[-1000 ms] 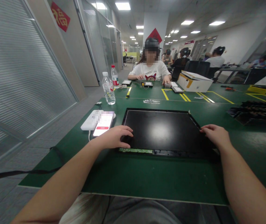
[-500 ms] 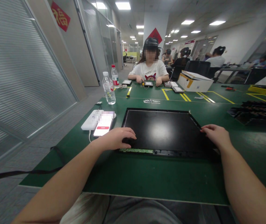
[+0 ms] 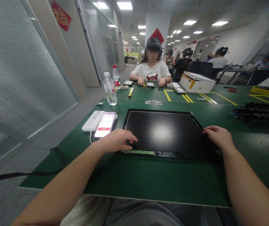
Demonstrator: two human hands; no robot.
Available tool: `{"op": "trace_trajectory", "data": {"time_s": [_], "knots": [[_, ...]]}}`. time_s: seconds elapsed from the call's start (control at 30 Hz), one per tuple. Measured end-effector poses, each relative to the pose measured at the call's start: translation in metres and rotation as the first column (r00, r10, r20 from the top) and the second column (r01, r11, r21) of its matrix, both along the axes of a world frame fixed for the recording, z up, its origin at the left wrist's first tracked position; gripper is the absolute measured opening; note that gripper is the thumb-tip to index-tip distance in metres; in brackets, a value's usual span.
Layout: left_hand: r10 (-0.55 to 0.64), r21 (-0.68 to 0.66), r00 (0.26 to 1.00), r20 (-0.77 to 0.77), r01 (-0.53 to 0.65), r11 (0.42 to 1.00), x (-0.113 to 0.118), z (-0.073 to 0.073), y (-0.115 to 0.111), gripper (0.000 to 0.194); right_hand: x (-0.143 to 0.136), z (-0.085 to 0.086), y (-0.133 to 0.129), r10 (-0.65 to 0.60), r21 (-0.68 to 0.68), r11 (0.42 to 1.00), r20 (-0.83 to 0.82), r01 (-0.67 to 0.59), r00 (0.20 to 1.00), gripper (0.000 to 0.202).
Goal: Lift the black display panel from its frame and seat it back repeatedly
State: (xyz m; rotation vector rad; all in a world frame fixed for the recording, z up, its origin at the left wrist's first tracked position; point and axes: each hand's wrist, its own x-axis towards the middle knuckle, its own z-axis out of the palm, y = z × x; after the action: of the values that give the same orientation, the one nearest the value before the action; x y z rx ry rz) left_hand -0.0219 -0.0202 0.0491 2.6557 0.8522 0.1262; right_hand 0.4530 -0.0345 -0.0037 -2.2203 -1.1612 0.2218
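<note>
A dark LCD panel [image 3: 162, 130] in a thin black frame lies flat on the green table, with a green circuit strip [image 3: 139, 152] along its near edge. My left hand [image 3: 119, 139] rests over the panel's left edge, fingers stretched onto the screen and thumb apart from them. At the right edge, my right hand [image 3: 218, 136] pinches the black frame between thumb and fingers. A small raised bit shows at the panel's far right corner.
Left of the panel lie a lit phone [image 3: 104, 127] and a white power bank [image 3: 90, 121] with a cable. Beyond stand two water bottles [image 3: 111, 94]. Dark frames [image 3: 264, 113] are piled at right. Across the table sits a person [image 3: 153, 69] with small devices and a white box [image 3: 197, 83].
My hands and the panel hold almost still; the fingers of my left hand shift slightly. Across the table, the person's hands have moved a little around a yellow-handled tool.
</note>
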Motion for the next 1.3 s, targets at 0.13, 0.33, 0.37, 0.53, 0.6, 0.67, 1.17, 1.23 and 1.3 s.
{"op": "trace_trajectory", "data": {"time_s": [0.13,0.33,0.37,0.53,0.6,0.67,1.17,1.23,1.3], "knots": [[0.004,0.0,1.0,0.007,-0.004,1.0,0.0008,0.0023,-0.0012,0.031,-0.0001,0.0004,0.0007,0.002,-0.003,1.0,-0.007,-0.002,1.0,0.017],[0.01,-0.037,0.999,0.032,-0.009,0.999,-0.0025,-0.0014,0.0019,0.032,-0.0012,0.0016,0.0006,0.007,-0.005,1.0,-0.008,-0.007,1.0,0.017],[0.007,-0.043,0.999,0.04,-0.006,0.999,-0.0031,-0.0027,0.0028,0.032,-0.0013,0.0017,0.0004,0.007,-0.006,1.0,-0.009,-0.007,1.0,0.017],[-0.004,-0.036,0.999,0.051,0.006,0.999,-0.0029,-0.005,0.0041,0.03,-0.0014,0.0021,0.0,0.002,-0.01,1.0,0.007,-0.002,1.0,0.016],[0.001,-0.017,0.999,0.043,0.0,1.0,-0.0014,-0.0037,0.0027,0.029,-0.0017,0.0026,0.0001,0.003,-0.016,1.0,0.01,-0.003,1.0,0.016],[0.006,-0.008,0.999,0.04,-0.006,1.0,-0.0001,-0.0023,0.0011,0.027,-0.0024,0.0035,0.0,-0.002,-0.027,1.0,0.014,0.003,1.0,0.016],[-0.036,0.006,0.997,0.068,0.036,0.999,0.0016,-0.0027,0.0,0.018,-0.0032,0.0039,-0.0012,-0.008,-0.006,1.0,0.006,0.008,1.0,0.017],[-0.039,0.005,0.997,0.063,0.038,0.999,0.002,-0.0018,-0.0006,0.017,-0.0026,0.0032,-0.0009,-0.004,-0.003,1.0,0.0,0.004,1.0,0.016],[-0.04,0.005,0.998,0.058,0.039,0.999,0.0023,-0.0008,-0.0011,0.016,-0.0014,0.002,-0.0003,-0.002,-0.002,1.0,0.004,0.002,1.0,0.015]]}}
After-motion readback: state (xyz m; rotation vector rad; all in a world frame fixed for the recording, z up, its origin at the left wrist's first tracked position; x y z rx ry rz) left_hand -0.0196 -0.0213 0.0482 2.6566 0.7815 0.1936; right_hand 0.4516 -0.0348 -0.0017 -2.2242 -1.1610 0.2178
